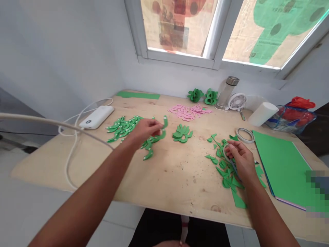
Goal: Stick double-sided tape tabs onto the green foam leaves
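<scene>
My left hand (147, 131) is closed in a pinch on a curved green paper piece (165, 121) with a white patch at its top. Around and under it lies a pile of similar green paper pieces (123, 127) with white spots. My right hand (242, 159) is curled around a narrow roll of tape (225, 153), over a heap of green paper scraps (226, 180). A dark, slim tool lies partly hidden under that hand; I cannot make out its kind. Between my hands sits a loose ring of green paper petals (182, 133).
Pink paper pieces (189, 112) and two green paper flowers (195, 95) lie farther back. A bottle (227, 92), a small fan (236, 102), a white roll (263, 114) and another tape roll (245, 135) stand right. Green sheets (285, 164) lie right; a white power bank (97, 117) with cables left.
</scene>
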A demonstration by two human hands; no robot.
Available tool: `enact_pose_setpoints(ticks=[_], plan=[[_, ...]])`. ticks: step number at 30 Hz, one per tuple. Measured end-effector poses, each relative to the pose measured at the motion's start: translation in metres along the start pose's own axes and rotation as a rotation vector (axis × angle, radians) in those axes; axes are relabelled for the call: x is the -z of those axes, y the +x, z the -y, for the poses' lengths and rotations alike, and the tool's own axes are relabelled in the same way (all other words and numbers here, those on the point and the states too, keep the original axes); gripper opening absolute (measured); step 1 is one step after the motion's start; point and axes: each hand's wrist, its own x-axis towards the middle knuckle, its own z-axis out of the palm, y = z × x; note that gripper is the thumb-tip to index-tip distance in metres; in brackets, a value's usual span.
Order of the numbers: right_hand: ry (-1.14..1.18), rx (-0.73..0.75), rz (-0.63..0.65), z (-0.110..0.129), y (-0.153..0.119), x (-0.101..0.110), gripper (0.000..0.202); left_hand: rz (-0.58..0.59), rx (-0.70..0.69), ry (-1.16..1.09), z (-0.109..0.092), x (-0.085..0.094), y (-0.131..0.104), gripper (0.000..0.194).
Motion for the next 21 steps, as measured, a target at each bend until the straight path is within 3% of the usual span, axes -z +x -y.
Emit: enact_pose_setpoints(ticks=[3,5,9,13,17,19,21], plan=[[-0.012,0.005,0.013,0.0,0.0,-0.001,0.034,-0.126,0.049,0.146,0.029,0.051,0.009,0.021],[-0.018,0.01,0.017,-0.002,0.0,-0.001,0.034,-0.238,0.098,0.415,0.048,0.074,0.017,0.023],[-0.043,0.025,0.031,-0.008,0.001,-0.001,0.034,-0.27,0.166,0.749,0.07,0.09,0.027,0.023],[-0.044,0.041,0.015,-0.011,0.002,-0.001,0.033,-0.397,0.052,0.871,0.069,0.084,0.023,0.022],[-0.027,0.051,-0.012,-0.009,0.002,-0.002,0.031,-0.448,-0.066,0.889,0.057,0.063,0.018,0.021],[-0.022,0.051,-0.015,-0.009,0.002,-0.003,0.03,-0.4,-0.134,0.876,0.05,0.043,0.019,0.018],[-0.015,0.056,-0.023,-0.009,0.003,-0.004,0.029,-0.25,-0.225,0.848,0.044,0.017,0.022,0.017]])
